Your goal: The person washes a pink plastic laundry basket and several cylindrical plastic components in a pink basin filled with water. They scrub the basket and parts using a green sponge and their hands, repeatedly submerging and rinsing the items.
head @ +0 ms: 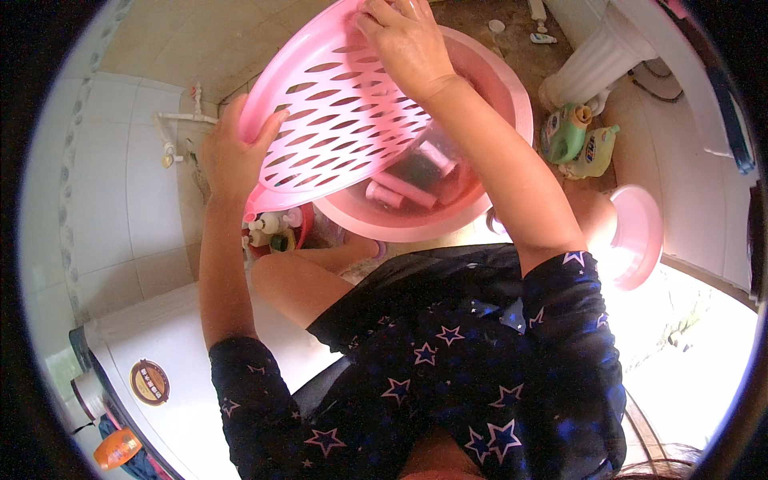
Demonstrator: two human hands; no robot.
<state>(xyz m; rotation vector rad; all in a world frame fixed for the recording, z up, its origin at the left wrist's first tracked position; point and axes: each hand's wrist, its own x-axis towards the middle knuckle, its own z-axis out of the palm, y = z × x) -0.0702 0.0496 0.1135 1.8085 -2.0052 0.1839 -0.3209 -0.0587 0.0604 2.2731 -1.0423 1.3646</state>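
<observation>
Both hands hold up a pink plastic tray [348,123] pierced with rows of leaf-shaped slots. It is tilted on its side above a large pink basin [516,108]. My left hand [231,153] grips the raised rim at the left, thumb on the inner face. At the top edge, my right hand [408,51] has its fingers bent over the rim; the fingertips are partly cut off by the view. In the basin's water lie several pink plastic tubes [405,189]. The tray and my right forearm hide part of the basin.
Beside the basin at left stands a red tub [305,225] of bottles. Detergent jugs [564,135] sit near the white pedestal [600,57] at right, with another pink basin [645,240] lower down. A water pipe [186,117] runs along the left wall, above a white appliance [198,360].
</observation>
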